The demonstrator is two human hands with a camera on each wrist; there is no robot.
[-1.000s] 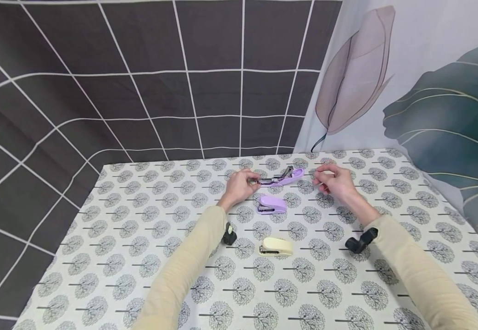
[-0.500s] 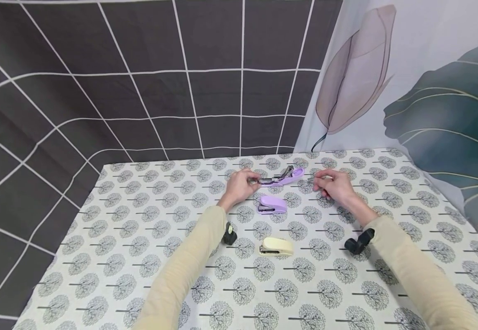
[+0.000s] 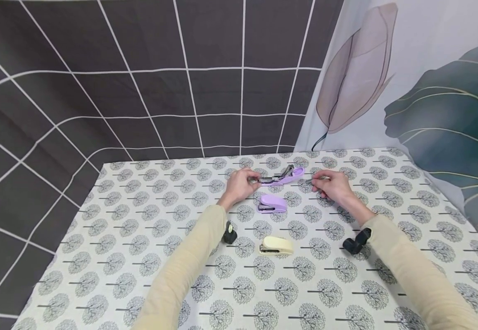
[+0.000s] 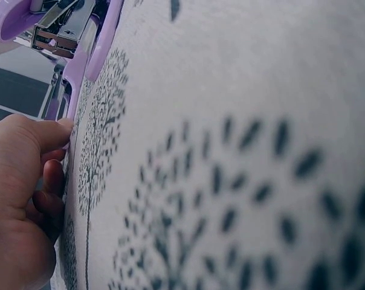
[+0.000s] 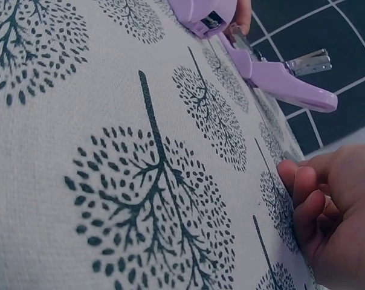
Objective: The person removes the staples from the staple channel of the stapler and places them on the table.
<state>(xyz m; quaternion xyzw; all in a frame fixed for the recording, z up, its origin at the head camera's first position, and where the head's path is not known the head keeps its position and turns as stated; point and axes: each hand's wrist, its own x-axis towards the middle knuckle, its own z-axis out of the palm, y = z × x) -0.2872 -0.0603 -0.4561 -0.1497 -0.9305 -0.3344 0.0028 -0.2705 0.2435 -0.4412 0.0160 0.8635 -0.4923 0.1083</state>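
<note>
One opened purple stapler point(image 3: 279, 182), left hand point(image 3: 238, 186) pinching its end

A purple stapler point(image 3: 282, 181) is lying folded open on the far part of the table point(image 3: 131, 220), its cover tilting up toward the right and a metal piece slanting upward above it. The left hand point(image 3: 238, 185) is pinching its left end. Rightward, apart, a thin grey strip point(image 3: 307, 181) is jutting left from the right hand point(image 3: 334, 185).
</note>
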